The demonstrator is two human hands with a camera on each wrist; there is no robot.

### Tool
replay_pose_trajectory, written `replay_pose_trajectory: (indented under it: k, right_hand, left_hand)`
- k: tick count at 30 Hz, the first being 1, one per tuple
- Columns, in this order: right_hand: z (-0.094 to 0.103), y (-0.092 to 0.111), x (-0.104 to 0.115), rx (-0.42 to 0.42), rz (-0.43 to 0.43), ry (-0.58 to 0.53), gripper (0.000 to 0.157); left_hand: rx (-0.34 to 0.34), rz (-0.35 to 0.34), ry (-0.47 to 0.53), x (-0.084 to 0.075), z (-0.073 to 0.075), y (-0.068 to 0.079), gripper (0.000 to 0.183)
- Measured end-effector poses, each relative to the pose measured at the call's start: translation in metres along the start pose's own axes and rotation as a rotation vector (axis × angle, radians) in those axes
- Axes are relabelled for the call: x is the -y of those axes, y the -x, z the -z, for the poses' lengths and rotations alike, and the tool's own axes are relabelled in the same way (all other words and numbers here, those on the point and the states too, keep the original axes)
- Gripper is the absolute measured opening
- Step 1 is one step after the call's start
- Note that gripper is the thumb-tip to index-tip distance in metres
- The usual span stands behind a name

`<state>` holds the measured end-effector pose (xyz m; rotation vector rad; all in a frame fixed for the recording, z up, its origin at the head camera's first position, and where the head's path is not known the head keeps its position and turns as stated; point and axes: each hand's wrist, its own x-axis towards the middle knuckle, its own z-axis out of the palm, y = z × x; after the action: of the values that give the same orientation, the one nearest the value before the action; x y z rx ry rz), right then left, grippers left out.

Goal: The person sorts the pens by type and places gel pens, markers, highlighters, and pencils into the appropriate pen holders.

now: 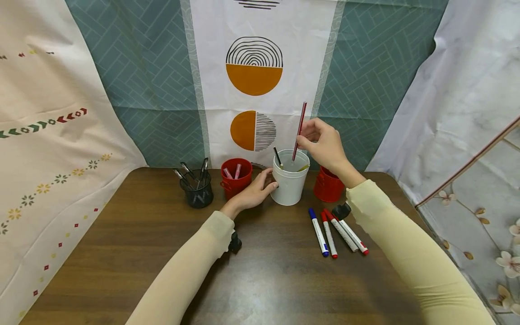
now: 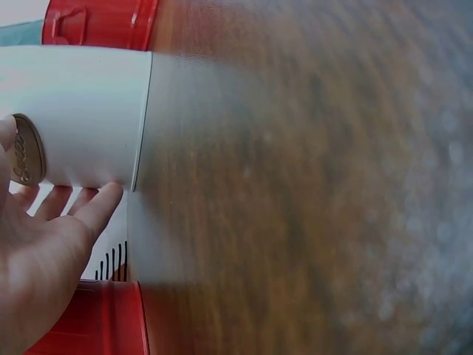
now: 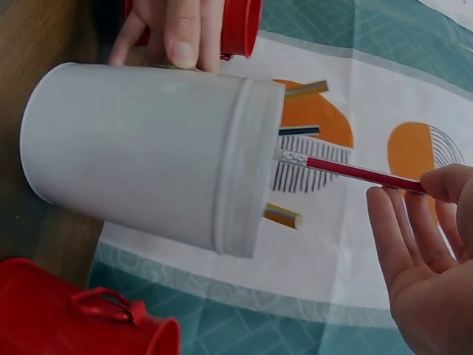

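My right hand (image 1: 322, 142) pinches a red pencil (image 1: 299, 128) between thumb and fingertips above a white bucket (image 1: 289, 192). The pencil stands nearly upright, its silver ferrule and eraser end pointing down at the bucket's mouth, as the right wrist view shows. A dark pencil (image 3: 299, 131) and two yellowish pencils, one of them this yellow pencil (image 3: 284, 216), stick out past the rim. My left hand (image 1: 253, 189) steadies the bucket from its left side, the thumb near an oval brown label (image 2: 28, 150) and the other fingers along the far side.
Left of the bucket stand a red pail (image 1: 236, 178) with pink pieces inside and a black mesh cup (image 1: 199, 196) of pens. Another red pail (image 1: 328, 185) is partly behind my right forearm. Several markers (image 1: 331, 239) lie in front of it. Patterned cloth (image 1: 260, 104) hangs behind the table.
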<state>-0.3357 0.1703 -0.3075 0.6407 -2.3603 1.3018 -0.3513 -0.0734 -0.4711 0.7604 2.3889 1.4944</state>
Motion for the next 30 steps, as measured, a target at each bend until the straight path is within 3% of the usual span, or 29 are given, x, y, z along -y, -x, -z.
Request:
replay_pose_trajectory:
  k: [17, 30]
  right_hand:
    - [-0.026, 0.007, -0.014, 0.101, -0.079, 0.030, 0.023]
    - [-0.030, 0.009, -0.020, 0.122, -0.093, 0.069, 0.022]
  left_hand:
    - [-0.017, 0.005, -0.011, -0.002, -0.001, 0.003, 0.069]
    - [-0.020, 0.004, -0.017, -0.002, -0.002, 0.002, 0.068]
